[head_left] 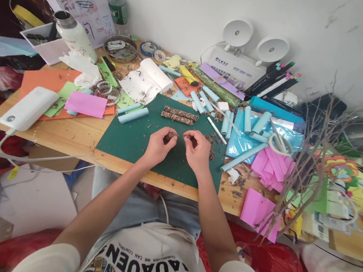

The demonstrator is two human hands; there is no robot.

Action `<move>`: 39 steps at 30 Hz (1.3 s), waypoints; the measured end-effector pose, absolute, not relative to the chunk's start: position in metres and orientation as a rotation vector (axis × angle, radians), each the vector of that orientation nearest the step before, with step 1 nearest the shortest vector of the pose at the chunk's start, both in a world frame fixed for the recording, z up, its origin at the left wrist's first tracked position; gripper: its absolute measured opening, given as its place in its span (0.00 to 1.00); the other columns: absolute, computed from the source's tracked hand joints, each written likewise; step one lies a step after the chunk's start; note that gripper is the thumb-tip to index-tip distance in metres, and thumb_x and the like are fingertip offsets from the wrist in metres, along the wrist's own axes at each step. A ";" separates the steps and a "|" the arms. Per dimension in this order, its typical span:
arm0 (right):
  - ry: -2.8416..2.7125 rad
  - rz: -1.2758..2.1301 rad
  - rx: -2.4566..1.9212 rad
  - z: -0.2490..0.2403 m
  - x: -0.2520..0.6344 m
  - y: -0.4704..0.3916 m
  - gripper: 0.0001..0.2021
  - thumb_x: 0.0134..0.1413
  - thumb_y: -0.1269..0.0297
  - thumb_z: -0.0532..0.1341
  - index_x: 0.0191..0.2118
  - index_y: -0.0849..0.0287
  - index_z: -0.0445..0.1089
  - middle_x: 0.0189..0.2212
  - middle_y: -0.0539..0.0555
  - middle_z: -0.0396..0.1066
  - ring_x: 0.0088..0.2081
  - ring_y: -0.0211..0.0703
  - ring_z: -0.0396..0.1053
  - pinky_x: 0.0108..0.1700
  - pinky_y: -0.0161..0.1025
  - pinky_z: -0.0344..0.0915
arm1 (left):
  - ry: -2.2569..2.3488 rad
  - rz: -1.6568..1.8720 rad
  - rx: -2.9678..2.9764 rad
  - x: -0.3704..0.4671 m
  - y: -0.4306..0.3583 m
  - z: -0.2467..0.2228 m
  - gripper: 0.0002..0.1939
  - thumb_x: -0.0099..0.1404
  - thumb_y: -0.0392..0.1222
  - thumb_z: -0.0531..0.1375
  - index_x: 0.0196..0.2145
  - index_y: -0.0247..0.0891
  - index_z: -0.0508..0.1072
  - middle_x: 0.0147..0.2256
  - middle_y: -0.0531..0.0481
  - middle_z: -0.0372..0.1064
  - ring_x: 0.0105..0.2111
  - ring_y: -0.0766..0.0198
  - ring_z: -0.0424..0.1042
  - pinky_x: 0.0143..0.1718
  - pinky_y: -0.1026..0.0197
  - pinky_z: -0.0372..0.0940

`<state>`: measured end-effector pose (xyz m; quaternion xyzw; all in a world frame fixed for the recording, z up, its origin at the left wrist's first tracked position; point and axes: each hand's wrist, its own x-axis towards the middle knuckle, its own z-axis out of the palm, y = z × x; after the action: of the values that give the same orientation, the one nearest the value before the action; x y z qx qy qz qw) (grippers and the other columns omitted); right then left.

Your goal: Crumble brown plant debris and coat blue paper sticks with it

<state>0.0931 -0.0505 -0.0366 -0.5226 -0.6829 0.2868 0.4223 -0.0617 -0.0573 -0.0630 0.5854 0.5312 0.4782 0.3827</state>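
My left hand [160,146] is curled above the green mat [125,141], with brown, crumbly dried plant bits [169,136] between its thumb and fingers. Close beside it, thumb and forefinger of my right hand [198,151] pinch together on what looks like a small brown bit. A gap separates the two hands. Just beyond them lie two rolls coated in brown flakes [179,115], side by side. A loose pile of dried bits [212,148] spreads on the mat, partly hidden behind my right hand. A thin white stick [217,130] rests at the mat's right.
Several light-blue paper rolls [247,119], scissors [280,143] and pink paper [270,167] crowd the right, near bare twigs [307,175]. At left are a white power bank [28,108], a bottle [75,36] and coloured paper. An emergency light [234,66] stands against the wall.
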 end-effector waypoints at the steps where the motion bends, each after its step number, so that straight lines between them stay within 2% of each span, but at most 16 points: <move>1: -1.706 0.702 -1.317 -0.037 0.095 -0.050 0.07 0.58 0.70 0.56 0.37 0.57 0.72 0.33 0.53 0.72 0.34 0.42 0.70 0.37 0.38 0.67 | 1.351 1.233 1.478 -0.062 -0.057 -0.063 0.06 0.66 0.41 0.58 0.36 0.37 0.73 0.29 0.52 0.69 0.27 0.68 0.65 0.30 0.65 0.61; 4: -1.772 0.680 -1.282 -0.036 0.098 -0.048 0.08 0.57 0.72 0.57 0.36 0.57 0.73 0.35 0.54 0.73 0.37 0.43 0.71 0.42 0.40 0.69 | 1.297 1.287 1.516 -0.062 -0.057 -0.061 0.07 0.66 0.42 0.60 0.39 0.38 0.74 0.37 0.48 0.71 0.34 0.65 0.70 0.35 0.64 0.65; 6: -1.824 0.678 -1.243 -0.034 0.099 -0.047 0.10 0.55 0.73 0.57 0.38 0.56 0.74 0.38 0.55 0.74 0.41 0.45 0.72 0.47 0.43 0.69 | 1.241 1.315 1.552 -0.063 -0.058 -0.059 0.10 0.65 0.42 0.61 0.44 0.39 0.75 0.45 0.44 0.69 0.43 0.60 0.71 0.41 0.61 0.68; 8: -1.828 0.669 -1.233 -0.032 0.099 -0.048 0.12 0.55 0.74 0.58 0.42 0.55 0.74 0.41 0.55 0.75 0.45 0.46 0.72 0.51 0.45 0.68 | 1.201 1.316 1.563 -0.063 -0.058 -0.058 0.14 0.66 0.42 0.60 0.49 0.39 0.74 0.49 0.42 0.66 0.48 0.58 0.70 0.43 0.60 0.69; 12: -1.796 0.696 -1.209 -0.030 0.097 -0.050 0.13 0.56 0.70 0.60 0.47 0.54 0.74 0.45 0.56 0.75 0.48 0.47 0.72 0.52 0.47 0.69 | 1.204 1.284 1.605 -0.062 -0.059 -0.061 0.15 0.67 0.39 0.58 0.52 0.40 0.73 0.47 0.43 0.69 0.45 0.60 0.71 0.44 0.59 0.70; 15: -1.773 0.725 -1.176 -0.030 0.094 -0.050 0.10 0.57 0.68 0.61 0.43 0.53 0.76 0.42 0.54 0.76 0.43 0.45 0.74 0.48 0.44 0.71 | 1.160 1.278 1.511 -0.060 -0.058 -0.065 0.16 0.65 0.39 0.60 0.51 0.39 0.71 0.46 0.44 0.71 0.44 0.60 0.73 0.46 0.58 0.70; 19: -1.709 0.716 -1.191 -0.033 0.093 -0.050 0.06 0.58 0.67 0.61 0.37 0.55 0.77 0.36 0.54 0.77 0.37 0.43 0.75 0.43 0.41 0.71 | 1.134 1.265 1.380 -0.058 -0.059 -0.066 0.12 0.63 0.40 0.62 0.45 0.38 0.71 0.41 0.46 0.73 0.39 0.63 0.74 0.43 0.61 0.70; 25: -1.628 0.760 -1.294 -0.039 0.097 -0.049 0.08 0.59 0.63 0.60 0.36 0.56 0.77 0.33 0.53 0.77 0.35 0.43 0.74 0.40 0.40 0.70 | 1.223 1.270 1.293 -0.060 -0.058 -0.068 0.08 0.60 0.40 0.63 0.37 0.37 0.72 0.32 0.51 0.71 0.31 0.68 0.71 0.36 0.65 0.68; 29: -1.562 0.780 -1.337 -0.039 0.099 -0.049 0.07 0.58 0.61 0.61 0.36 0.57 0.76 0.32 0.53 0.76 0.33 0.43 0.73 0.37 0.40 0.70 | 1.157 1.298 1.138 -0.061 -0.056 -0.070 0.11 0.60 0.43 0.64 0.39 0.36 0.72 0.34 0.49 0.73 0.34 0.65 0.74 0.40 0.61 0.70; 34: -1.635 0.826 -1.240 -0.034 0.095 -0.051 0.09 0.57 0.62 0.62 0.42 0.55 0.76 0.41 0.55 0.76 0.38 0.44 0.74 0.41 0.41 0.73 | 1.141 1.322 1.130 -0.060 -0.057 -0.068 0.12 0.59 0.43 0.65 0.40 0.36 0.73 0.37 0.47 0.75 0.36 0.63 0.75 0.43 0.59 0.71; 39: -1.735 0.714 -1.304 -0.038 0.095 -0.050 0.07 0.58 0.65 0.59 0.37 0.56 0.76 0.34 0.54 0.77 0.35 0.44 0.74 0.40 0.41 0.72 | 1.190 1.280 1.254 -0.059 -0.058 -0.068 0.11 0.59 0.42 0.65 0.39 0.36 0.75 0.36 0.48 0.75 0.34 0.65 0.74 0.39 0.62 0.70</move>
<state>0.0949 -0.0498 -0.0378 -0.5191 -0.6909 0.2844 0.4152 -0.0595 -0.0583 -0.0680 0.5130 0.4868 0.5236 0.4751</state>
